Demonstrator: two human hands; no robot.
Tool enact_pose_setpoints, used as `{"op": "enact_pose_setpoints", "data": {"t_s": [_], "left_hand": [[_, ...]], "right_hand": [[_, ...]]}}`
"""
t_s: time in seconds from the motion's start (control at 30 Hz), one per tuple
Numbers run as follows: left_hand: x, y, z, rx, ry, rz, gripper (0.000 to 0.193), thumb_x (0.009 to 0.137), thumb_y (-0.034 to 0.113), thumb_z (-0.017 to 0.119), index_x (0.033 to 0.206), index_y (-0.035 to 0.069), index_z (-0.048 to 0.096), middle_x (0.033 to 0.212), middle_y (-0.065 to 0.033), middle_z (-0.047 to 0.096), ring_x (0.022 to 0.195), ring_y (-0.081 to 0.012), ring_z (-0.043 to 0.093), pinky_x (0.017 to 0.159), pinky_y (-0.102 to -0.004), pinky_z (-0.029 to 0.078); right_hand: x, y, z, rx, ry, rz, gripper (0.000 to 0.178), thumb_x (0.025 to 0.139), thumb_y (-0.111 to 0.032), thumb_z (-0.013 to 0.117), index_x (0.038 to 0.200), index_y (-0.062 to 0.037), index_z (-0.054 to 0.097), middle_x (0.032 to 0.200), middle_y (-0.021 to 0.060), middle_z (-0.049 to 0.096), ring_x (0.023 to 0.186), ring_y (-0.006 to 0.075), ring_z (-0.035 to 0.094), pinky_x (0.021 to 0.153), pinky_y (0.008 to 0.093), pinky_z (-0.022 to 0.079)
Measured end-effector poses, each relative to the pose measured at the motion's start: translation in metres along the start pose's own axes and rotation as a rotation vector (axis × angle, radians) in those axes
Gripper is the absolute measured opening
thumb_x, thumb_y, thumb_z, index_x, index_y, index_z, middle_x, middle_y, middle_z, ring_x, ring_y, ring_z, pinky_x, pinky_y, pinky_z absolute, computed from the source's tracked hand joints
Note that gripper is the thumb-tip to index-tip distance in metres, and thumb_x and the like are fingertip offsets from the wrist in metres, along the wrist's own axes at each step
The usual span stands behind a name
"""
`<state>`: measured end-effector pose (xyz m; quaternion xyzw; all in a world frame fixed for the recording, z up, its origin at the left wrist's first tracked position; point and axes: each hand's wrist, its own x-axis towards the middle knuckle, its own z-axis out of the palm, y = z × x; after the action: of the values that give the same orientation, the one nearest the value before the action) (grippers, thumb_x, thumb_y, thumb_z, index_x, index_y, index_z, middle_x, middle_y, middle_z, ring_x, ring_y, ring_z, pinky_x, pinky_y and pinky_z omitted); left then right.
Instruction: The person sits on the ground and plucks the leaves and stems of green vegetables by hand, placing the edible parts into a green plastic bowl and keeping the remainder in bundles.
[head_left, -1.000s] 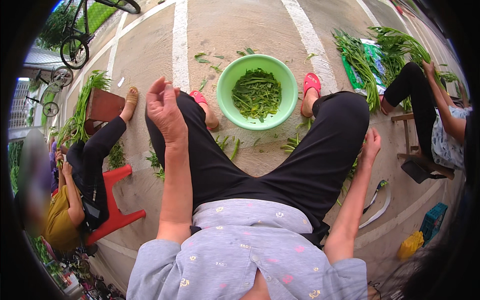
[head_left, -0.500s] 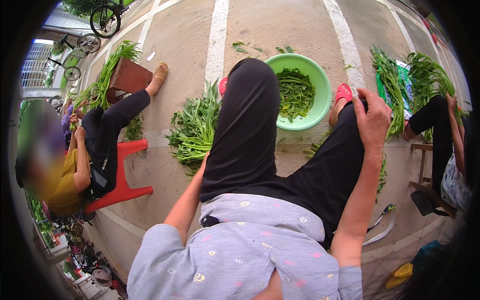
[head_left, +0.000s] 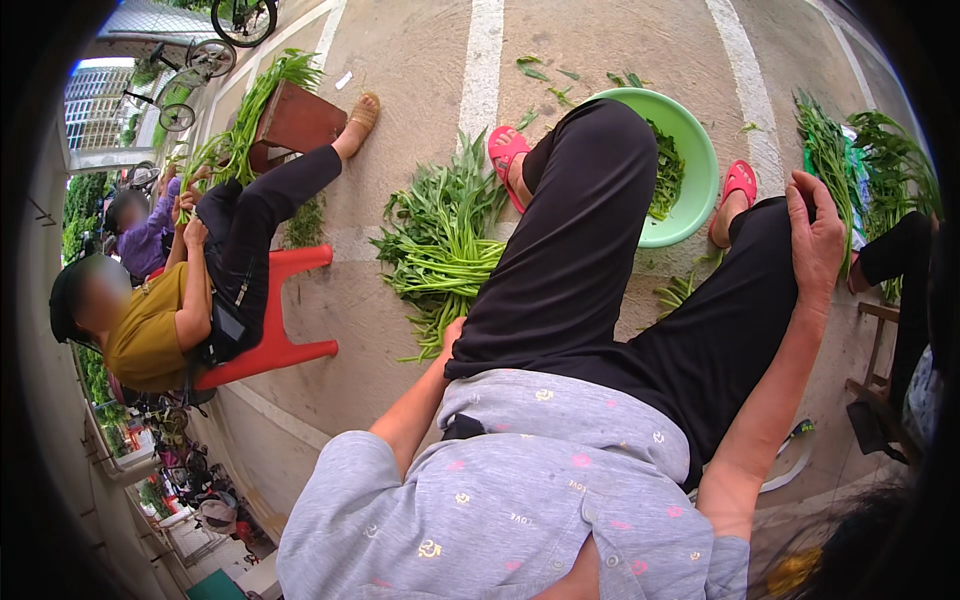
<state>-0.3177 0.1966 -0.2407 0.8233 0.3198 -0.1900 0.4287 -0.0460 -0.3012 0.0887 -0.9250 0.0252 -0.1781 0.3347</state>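
Close to my left thigh, a pile of long-stemmed leafy greens point(head_left: 445, 235) lies on the ground. My left hand point(head_left: 455, 332) reaches down at the stem ends of that pile; the thigh hides its fingers. On my right knee rests my right hand point(head_left: 820, 238), with nothing in it and its fingers loosely extended and apart. Beyond my legs stands a light green basin point(head_left: 690, 195) holding picked leaves point(head_left: 667, 170), partly covered by my left knee. A few more stems point(head_left: 680, 290) lie on the ground between my legs.
At left, a person in a mustard top point(head_left: 155, 335) sits on a red plastic stool point(head_left: 290, 265), handling greens beside a brown box point(head_left: 305, 120). Another person sits behind. More bundles point(head_left: 828, 150) lie at right near another seated person. Loose leaves point(head_left: 530, 68) dot the ground ahead.
The view has turned, shifting the scene rightward. My left knee has swung right over the basin, uncovering more of my left foot. My right hand stays on the right knee.
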Motion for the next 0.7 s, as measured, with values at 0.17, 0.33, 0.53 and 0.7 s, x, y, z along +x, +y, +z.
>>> {"op": "enact_pose_setpoints", "data": {"t_s": [0.17, 0.33, 0.53, 0.7], "left_hand": [[0.003, 0.095, -0.024, -0.443, 0.243, -0.109, 0.022, 0.078, 0.004, 0.057, 0.1, 0.003, 0.055, 0.08, -0.0055, 0.059, 0.061, -0.012, 0.056, 0.051, -0.0233, 0.047], [0.033, 0.055, -0.046, -0.81, 0.075, -0.53, 0.029, 0.08, 0.01, 0.056, 0.108, 0.006, 0.05, 0.088, -0.0059, 0.056, 0.071, -0.0178, 0.057, 0.059, -0.0299, 0.049], [0.076, 0.014, -0.042, -1.079, -0.198, -0.782, 0.043, 0.082, 0.021, 0.059, 0.12, 0.01, 0.043, 0.12, -0.0086, 0.046, 0.104, -0.0291, 0.048, 0.083, -0.0476, 0.042], [0.101, -0.003, -0.043, -1.161, -0.134, -0.872, 0.048, 0.082, 0.021, 0.06, 0.124, 0.012, 0.039, 0.129, -0.0095, 0.038, 0.115, -0.0309, 0.04, 0.09, -0.0511, 0.037]], "right_hand": [[-0.005, 0.006, -0.007, -0.011, 0.01, 0.021, 0.021, 0.083, -0.014, 0.058, 0.101, -0.0041, 0.06, 0.086, 0.0082, 0.064, 0.078, 0.0144, 0.061, 0.071, 0.0255, 0.046], [-0.005, 0.008, -0.009, 0.02, 0.019, 0.06, 0.022, 0.083, -0.016, 0.058, 0.102, -0.0043, 0.059, 0.086, 0.0069, 0.064, 0.078, 0.0126, 0.059, 0.072, 0.0246, 0.046], [-0.01, 0.02, -0.019, 0.008, 0.045, 0.111, 0.023, 0.085, -0.018, 0.057, 0.103, -0.0041, 0.059, 0.089, 0.0036, 0.063, 0.082, 0.0104, 0.058, 0.075, 0.0235, 0.044], [-0.014, 0.042, -0.033, 0.042, 0.057, 0.161, 0.023, 0.086, -0.018, 0.056, 0.103, -0.0041, 0.06, 0.093, 0.0016, 0.061, 0.087, 0.0089, 0.055, 0.079, 0.0219, 0.041]]}}
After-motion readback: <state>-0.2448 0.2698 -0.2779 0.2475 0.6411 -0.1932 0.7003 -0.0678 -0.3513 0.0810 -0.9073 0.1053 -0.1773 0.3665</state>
